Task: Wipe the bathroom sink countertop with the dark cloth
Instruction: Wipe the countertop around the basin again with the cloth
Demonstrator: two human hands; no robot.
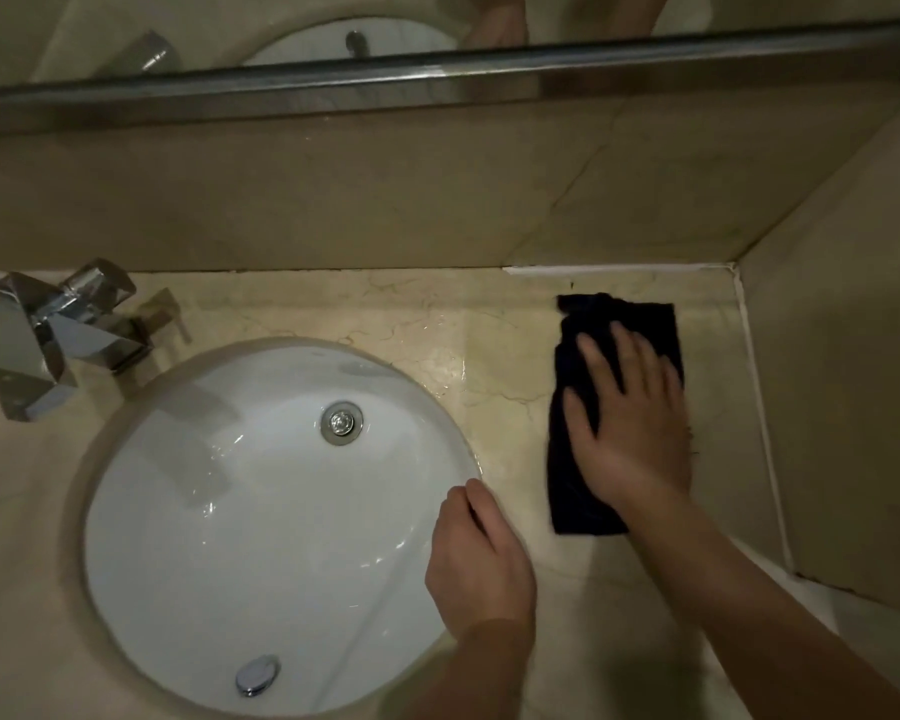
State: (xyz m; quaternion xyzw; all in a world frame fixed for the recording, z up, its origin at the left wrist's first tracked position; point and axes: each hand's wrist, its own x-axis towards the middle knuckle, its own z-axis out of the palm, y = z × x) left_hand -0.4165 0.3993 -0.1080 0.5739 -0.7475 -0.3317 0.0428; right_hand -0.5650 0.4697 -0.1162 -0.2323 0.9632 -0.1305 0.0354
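Beige marble counter (489,324) runs around a round white basin (261,522), with matching stone on the back wall and on the side wall at right. Your right hand (630,423) lies flat on the dark cloth (645,324), fingers straight and spread, palm pressing down, nothing gripped. That cloth sits on the counter right of the basin, near the back corner, a long folded strip running front to back; its far end lies just short of the back-wall seam. Your left hand (481,553) rests at the basin's right rim, fingers curled under, holding nothing visible. Wet sheen shows on the counter between basin and cloth. Chrome faucet (48,335) stands at back left of the basin. Drain (341,423) and chrome overflow cap (257,675) both show inside the basin. Mirror (281,28) with metal bottom rail (437,80) runs above the back wall.
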